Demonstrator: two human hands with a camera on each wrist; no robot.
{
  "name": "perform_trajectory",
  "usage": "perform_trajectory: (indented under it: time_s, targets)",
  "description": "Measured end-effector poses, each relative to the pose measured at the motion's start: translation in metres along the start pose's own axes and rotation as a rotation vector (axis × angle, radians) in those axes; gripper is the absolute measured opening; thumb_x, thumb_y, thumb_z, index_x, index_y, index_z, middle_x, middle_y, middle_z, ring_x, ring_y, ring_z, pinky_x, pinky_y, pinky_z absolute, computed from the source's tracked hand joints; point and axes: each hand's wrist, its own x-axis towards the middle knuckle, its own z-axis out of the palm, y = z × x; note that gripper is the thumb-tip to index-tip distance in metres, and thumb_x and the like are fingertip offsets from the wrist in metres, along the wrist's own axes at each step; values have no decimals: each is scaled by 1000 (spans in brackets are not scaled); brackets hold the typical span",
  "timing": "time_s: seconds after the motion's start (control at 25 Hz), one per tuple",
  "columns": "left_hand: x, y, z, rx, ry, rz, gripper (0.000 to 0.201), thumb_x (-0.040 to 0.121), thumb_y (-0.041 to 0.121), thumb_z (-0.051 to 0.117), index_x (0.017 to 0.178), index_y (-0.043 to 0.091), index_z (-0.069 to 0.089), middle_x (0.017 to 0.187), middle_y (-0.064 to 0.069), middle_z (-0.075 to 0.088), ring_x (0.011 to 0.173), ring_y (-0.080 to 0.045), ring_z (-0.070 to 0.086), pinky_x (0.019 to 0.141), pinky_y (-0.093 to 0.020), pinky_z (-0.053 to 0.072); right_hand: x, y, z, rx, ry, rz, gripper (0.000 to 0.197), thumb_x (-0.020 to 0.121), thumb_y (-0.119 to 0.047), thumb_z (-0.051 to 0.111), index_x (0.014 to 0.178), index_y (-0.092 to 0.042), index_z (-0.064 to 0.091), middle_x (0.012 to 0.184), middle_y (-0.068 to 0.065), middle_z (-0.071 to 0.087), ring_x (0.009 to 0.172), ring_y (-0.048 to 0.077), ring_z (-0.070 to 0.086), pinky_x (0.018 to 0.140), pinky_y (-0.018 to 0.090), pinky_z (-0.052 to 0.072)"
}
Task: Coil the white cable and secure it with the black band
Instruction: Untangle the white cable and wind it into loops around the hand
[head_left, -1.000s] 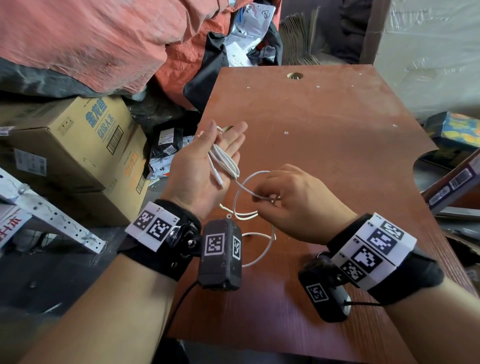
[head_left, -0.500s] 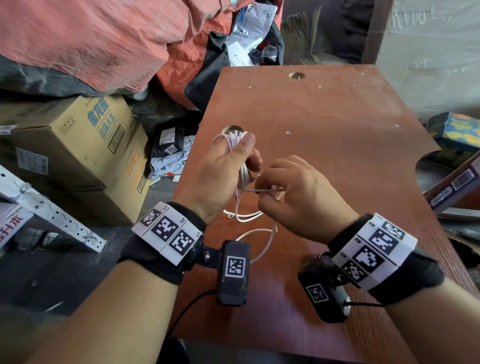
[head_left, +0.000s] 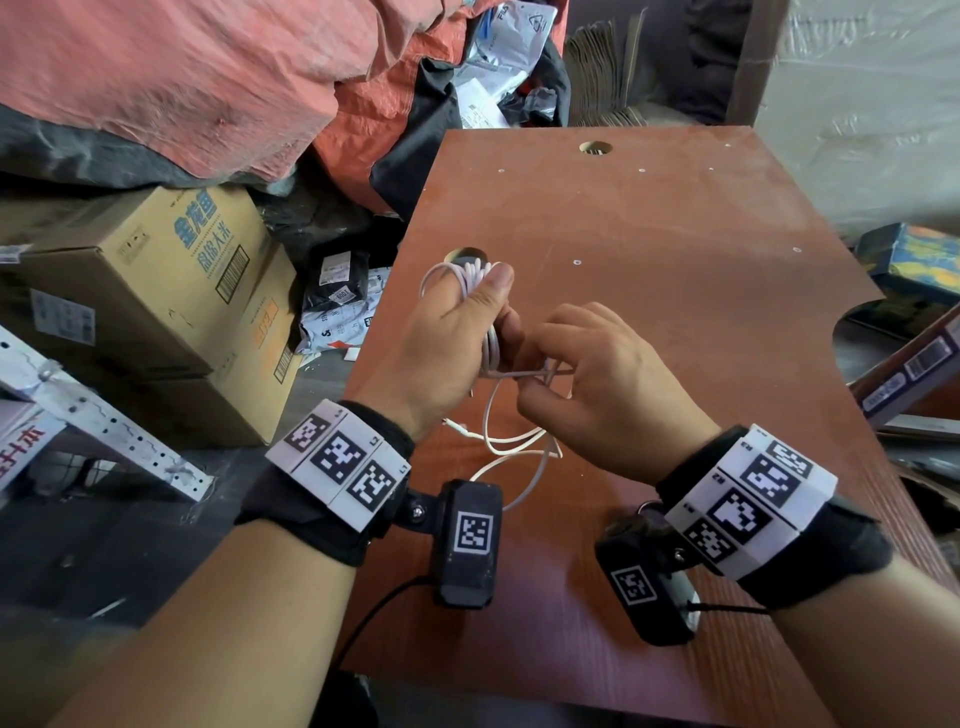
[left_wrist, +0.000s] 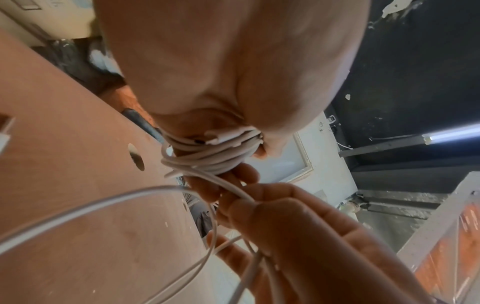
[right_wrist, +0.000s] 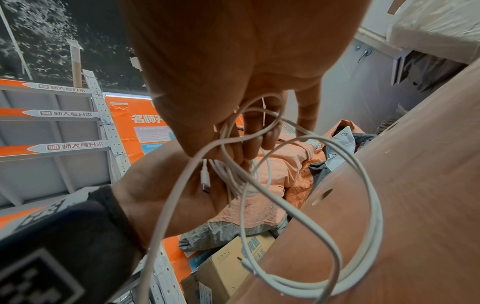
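The white cable is wound in several turns round the fingers of my left hand, which grips the coil above the brown table with the thumb pressed on top. My right hand sits just right of it and pinches a loose strand leading off the coil. Slack loops hang below both hands. In the left wrist view the coil wraps the fingers, with a connector tucked against it. The right wrist view shows the other connector on the left palm. No black band is visible.
Cardboard boxes and an orange tarp crowd the table's left edge. A perforated metal bar lies lower left. More boxes stand off the right edge. The tabletop has round holes.
My left hand, open with the cable across its palm a second ago, has curled round the coil and turned over. The right hand has brought its strand up beside it.
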Motion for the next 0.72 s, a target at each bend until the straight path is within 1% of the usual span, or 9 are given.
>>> perform_trajectory:
  time_s: [0.08,0.16,0.24,0.32,0.4,0.48,0.52,0.6,0.72]
  targets:
    - [-1,1,0,37,6,2,29,104,29,46,85,8,48,76,-10,58,59,-11,56,54,-21,45,0,-1,0,8,21,-11,16,76,-28,54,78,-14,62,78,-5,55,77,21,49,69,27,38]
    - [-1,0,1,30,-2,-1,30,104,30,47,78,15,44,74,-10,56,61,-19,56,54,-29,46,0,-1,-1,47,45,-23,8,75,-22,62,79,-19,56,79,-7,53,77,19,49,69,21,35]
    - [0,-3,0,24,-11,8,32,104,30,48,75,17,41,70,-10,53,58,-24,53,51,-32,44,0,-2,-3,82,65,-39,24,74,-17,69,83,-28,49,80,-10,50,76,17,49,69,17,33]
    - [2,-5,0,64,-2,31,34,103,30,49,72,16,42,71,-10,50,56,-23,52,50,-32,43,1,-2,-3,98,69,-42,28,76,-19,72,84,-31,48,81,-11,51,77,17,52,70,20,36]
    - [4,-9,0,166,15,79,37,103,32,49,71,16,42,75,-8,47,60,-19,51,54,-32,44,0,-3,-2,112,60,-38,23,77,-23,73,82,-28,51,81,-9,56,79,17,55,72,23,41]
    - [6,-13,-1,275,22,116,37,101,37,49,72,15,42,78,-8,45,66,-20,49,63,-36,42,1,-2,-1,117,43,-19,18,78,-27,73,81,-19,58,82,-5,60,81,18,57,74,25,42]
    - [6,-14,-1,293,14,119,37,99,40,49,73,14,42,79,-9,44,66,-22,48,64,-38,41,1,-2,-1,114,39,-5,19,78,-28,73,84,-16,60,84,-4,61,82,18,57,74,25,42]
    - [6,-15,0,280,3,99,37,98,42,49,77,13,41,76,-11,43,61,-22,46,60,-39,39,1,-2,-1,107,40,13,23,78,-29,72,90,-13,62,88,-3,63,85,19,57,76,24,41]
    - [6,-13,0,189,6,46,36,101,37,50,83,7,41,70,-10,37,52,-15,39,49,-29,38,1,-2,1,113,49,12,33,77,-27,73,104,-13,61,101,-4,64,96,15,58,84,19,40]
